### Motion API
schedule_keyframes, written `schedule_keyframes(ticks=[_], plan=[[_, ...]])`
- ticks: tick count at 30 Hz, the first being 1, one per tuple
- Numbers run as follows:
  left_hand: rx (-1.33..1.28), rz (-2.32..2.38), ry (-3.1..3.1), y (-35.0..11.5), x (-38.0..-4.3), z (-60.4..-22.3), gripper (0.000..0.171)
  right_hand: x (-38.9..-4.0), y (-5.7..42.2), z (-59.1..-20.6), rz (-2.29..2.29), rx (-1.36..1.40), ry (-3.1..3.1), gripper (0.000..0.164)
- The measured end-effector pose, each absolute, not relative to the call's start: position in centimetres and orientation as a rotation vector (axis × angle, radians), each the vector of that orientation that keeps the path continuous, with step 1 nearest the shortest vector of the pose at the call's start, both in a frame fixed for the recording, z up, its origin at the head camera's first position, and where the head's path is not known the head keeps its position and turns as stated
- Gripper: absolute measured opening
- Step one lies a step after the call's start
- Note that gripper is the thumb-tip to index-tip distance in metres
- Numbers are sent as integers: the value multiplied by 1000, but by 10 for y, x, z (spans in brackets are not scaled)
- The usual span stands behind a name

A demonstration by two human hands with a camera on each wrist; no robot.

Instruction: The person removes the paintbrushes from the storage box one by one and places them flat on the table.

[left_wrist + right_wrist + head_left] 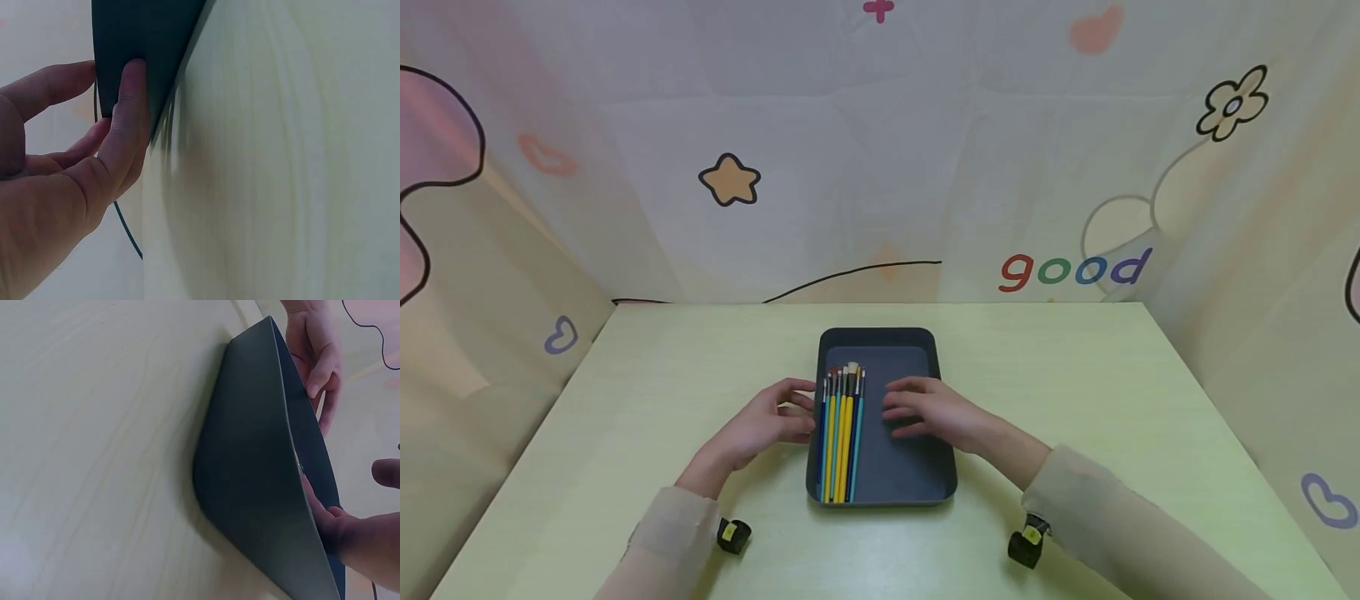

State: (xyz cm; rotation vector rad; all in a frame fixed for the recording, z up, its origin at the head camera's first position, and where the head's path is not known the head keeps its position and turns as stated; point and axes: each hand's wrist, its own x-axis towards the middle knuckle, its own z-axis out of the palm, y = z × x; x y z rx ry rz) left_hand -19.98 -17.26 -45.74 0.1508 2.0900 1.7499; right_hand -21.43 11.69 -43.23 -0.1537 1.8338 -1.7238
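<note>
A dark grey rectangular tray stands on the table. Several paintbrushes with yellow, light blue and dark blue handles lie side by side along its left part, bristles toward the far end. My left hand is at the tray's left side; in the left wrist view its fingertips rest against the outer wall, fingers loosely bent. My right hand reaches over the right rim, its fingers spread inside the tray, apart from the brushes. In the right wrist view the tray wall partly hides those fingers.
The pale wooden tabletop surrounds the tray. A printed cloth hangs behind the table and along both sides. Small black devices are at both wrists, near the sleeve cuffs.
</note>
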Motion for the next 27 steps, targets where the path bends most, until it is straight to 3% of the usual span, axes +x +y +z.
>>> schedule_keyframes(ticks=[27], plan=[[154,1791,2027,-176,-203,-463,61,-220,82,-441,-1822,-17,1700,45]])
